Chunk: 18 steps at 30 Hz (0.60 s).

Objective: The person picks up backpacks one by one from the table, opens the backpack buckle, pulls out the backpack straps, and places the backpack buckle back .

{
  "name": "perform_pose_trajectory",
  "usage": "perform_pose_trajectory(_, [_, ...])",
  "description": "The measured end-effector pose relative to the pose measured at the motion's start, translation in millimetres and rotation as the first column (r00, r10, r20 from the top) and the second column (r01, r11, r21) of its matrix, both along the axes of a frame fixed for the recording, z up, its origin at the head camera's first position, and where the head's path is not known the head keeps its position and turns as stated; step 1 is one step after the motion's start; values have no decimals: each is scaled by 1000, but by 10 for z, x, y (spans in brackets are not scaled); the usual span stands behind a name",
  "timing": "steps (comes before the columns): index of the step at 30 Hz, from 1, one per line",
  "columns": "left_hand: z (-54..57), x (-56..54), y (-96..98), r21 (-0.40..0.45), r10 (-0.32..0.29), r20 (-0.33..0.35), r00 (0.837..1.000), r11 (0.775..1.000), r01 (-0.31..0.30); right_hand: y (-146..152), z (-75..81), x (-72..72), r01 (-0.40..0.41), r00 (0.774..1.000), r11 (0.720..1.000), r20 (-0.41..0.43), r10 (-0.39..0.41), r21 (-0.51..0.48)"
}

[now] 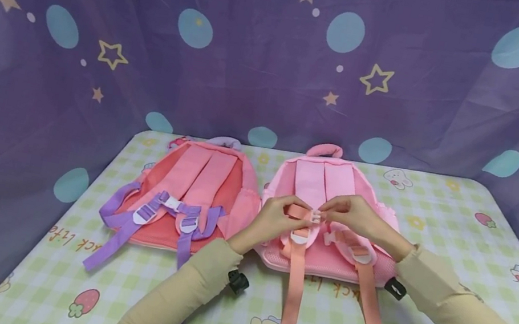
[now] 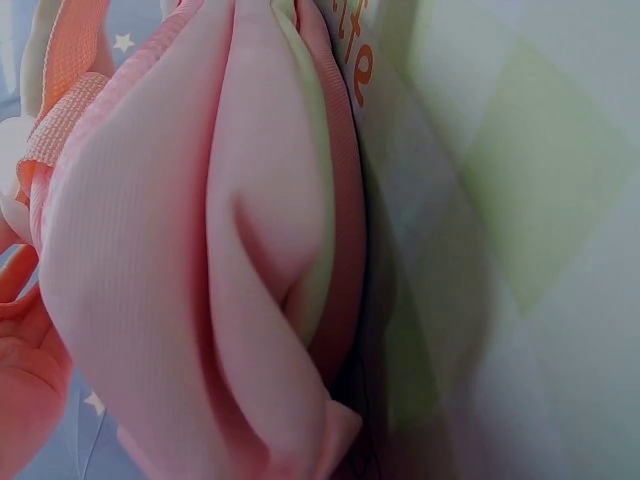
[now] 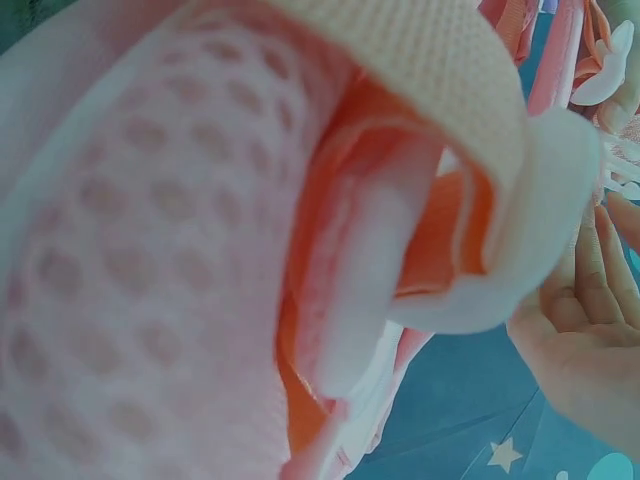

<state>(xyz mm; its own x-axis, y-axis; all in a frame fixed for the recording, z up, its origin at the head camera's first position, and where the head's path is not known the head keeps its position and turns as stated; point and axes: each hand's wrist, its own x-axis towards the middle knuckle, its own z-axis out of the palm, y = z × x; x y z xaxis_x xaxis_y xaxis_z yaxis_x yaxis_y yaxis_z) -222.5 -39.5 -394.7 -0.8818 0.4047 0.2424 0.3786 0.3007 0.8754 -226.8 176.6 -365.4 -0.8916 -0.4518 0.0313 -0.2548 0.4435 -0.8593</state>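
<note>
A light pink backpack (image 1: 336,259) lies straps-up on the table, its top handle pointing away. Over its middle, my left hand (image 1: 275,218) pinches a white plastic buckle piece (image 1: 316,217) on a short orange strap. My right hand (image 1: 355,215) meets it from the other side, fingertips pinching that same buckle piece. A second white buckle piece (image 1: 329,237) hangs from the right shoulder strap, just below my right hand. Two long orange webbing straps (image 1: 292,301) trail toward me. In the right wrist view, a white strap adjuster (image 3: 560,220) partly covers the work.
Left of it lies a coral backpack (image 1: 242,211) with purple straps (image 1: 111,246) and a white chest buckle (image 1: 172,203) joining them. Both rest on a green checked tablecloth (image 1: 468,280). A purple curtain (image 1: 251,91) with stars hangs behind the table and along its sides.
</note>
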Motion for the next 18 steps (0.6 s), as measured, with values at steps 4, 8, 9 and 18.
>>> perform_pose_trajectory(4, [-13, -2, -7, -2, -5, -16, 1000, 1000, 5, 3, 14, 24, 12, 1000, 999, -25, -11, 31])
perform_pose_trajectory(8, [-28, -3, -10, 0, -14, -35, 999, 1000, 14, -17, 18, 45, 17, 999, 997, -44, -13, 80])
perform_pose_trajectory(9, [-32, -5, -9, 1, -18, -36, 999, 1000, 18, -28, 20, 50, 14, 999, 996, -46, -10, 86])
perform_pose_trajectory(18, [-32, -1, -12, -2, -22, -45, 999, 1000, 22, -63, 30, 82, 8, 999, 998, -32, -6, 64])
